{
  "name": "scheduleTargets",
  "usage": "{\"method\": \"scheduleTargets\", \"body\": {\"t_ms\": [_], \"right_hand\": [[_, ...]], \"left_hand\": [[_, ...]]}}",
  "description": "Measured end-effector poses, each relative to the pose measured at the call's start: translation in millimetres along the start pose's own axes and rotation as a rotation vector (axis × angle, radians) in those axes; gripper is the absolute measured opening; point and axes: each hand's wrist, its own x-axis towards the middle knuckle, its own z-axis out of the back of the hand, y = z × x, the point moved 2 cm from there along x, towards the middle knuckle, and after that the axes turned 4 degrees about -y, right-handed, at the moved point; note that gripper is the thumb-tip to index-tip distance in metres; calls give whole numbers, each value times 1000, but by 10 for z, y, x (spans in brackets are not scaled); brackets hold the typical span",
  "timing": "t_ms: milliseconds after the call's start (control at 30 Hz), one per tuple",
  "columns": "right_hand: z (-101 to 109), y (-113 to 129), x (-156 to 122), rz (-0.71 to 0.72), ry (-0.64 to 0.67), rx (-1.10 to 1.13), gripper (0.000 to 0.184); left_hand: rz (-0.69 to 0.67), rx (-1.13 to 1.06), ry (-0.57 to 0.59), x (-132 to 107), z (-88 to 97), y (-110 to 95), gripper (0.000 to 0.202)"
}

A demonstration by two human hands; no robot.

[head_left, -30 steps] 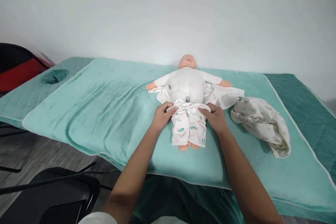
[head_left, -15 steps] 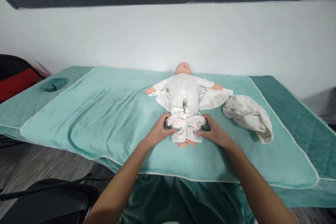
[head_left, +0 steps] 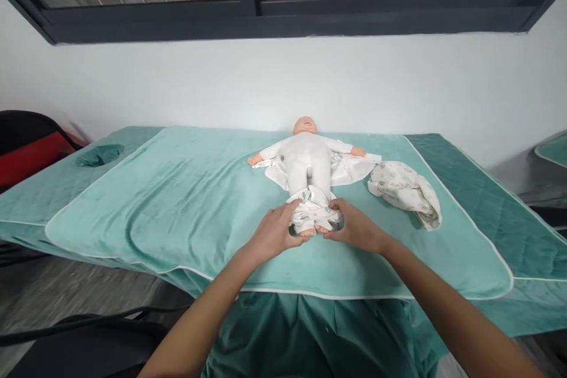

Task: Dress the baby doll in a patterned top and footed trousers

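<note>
A baby doll (head_left: 305, 156) with a white cloth body lies on its back, head toward the wall and arms spread. White printed baby pants (head_left: 313, 212) are bunched around its lower legs, with the feet showing below. My left hand (head_left: 275, 229) is closed on the left side of the pants, thumb near the foot. On the other side my right hand (head_left: 358, 227) grips the pants the same way. Under the doll's torso and arms is a spread white garment (head_left: 354, 169). To the right lies a crumpled printed cloth (head_left: 405, 192).
The doll lies on a bed with a light green cover (head_left: 199, 207) and a round hole (head_left: 100, 155) at its left end. A white wall (head_left: 283, 82) with a barred window stands behind. A black chair (head_left: 88, 345) is at lower left, a red and black item (head_left: 35, 150) at far left.
Both hands have drawn the pants down the doll's legs toward the feet, where they are more bunched. The head view has tilted up, showing more of the window.
</note>
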Motion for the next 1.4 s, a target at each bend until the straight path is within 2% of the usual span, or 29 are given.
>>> {"method": "scheduleTargets", "body": {"t_ms": [100,200,333,433,533,667,833,900,933,1000,1033,1067,1100,1133,1167,1200,1233,1267,1333,1400], "right_hand": [[61,68,-41,-64,66,-14,58],[97,132,-82,-144,120,4,51],[173,246,-128,-236,216,203,47],[281,361,-172,-222,339,363,43],[429,498,-227,-186,473,444,42],[708,799,-259,-64,574,344,40],[1172,1397,-188,130,577,12,39],[1384,1603,-79,167,564,-65,38],[1507,1683,7,181,514,-87,39],[1801,1812,229,206,265,-78,44],[1969,1871,344,215,70,-48,50],[2135,1938,441,228,-132,-13,58],[2282,2023,511,258,-288,12,71],[2399,2130,549,293,-377,10,87],[2480,2258,556,312,-394,-26,98],[2528,2404,530,321,-362,-88,101],[2548,2560,474,317,-296,-176,95],[2544,2716,396,298,-208,-285,82],[2508,2989,217,245,-75,-526,61],[2489,3183,77,202,-72,-681,59]], "left_hand": [[76,-103,26,-61,11,26,82],[110,-307,58,-101,55,12,71],[172,-507,125,-144,168,-62,63],[183,-621,227,-207,265,-140,59],[149,-637,344,-285,392,-216,47],[54,-475,453,-346,734,-387,33],[-146,-219,469,-309,1481,-804,31],[-172,-141,437,-229,1788,-894,39],[-177,-108,414,-167,1929,-897,45],[-171,-15,329,2,2183,-824,55],[-152,29,241,102,2305,-766,56],[-123,58,77,203,2436,-714,55],[-89,92,-123,289,2573,-682,55],[-62,144,-288,351,2702,-688,57],[-54,211,-394,390,2820,-740,63],[-65,289,-427,405,2922,-842,71],[-93,361,-395,398,3008,-987,79],[-152,411,-320,368,3076,-1165,79],[-221,460,-190,256,3173,-1543,60],[-220,518,-164,124,3229,-1858,49]]}}
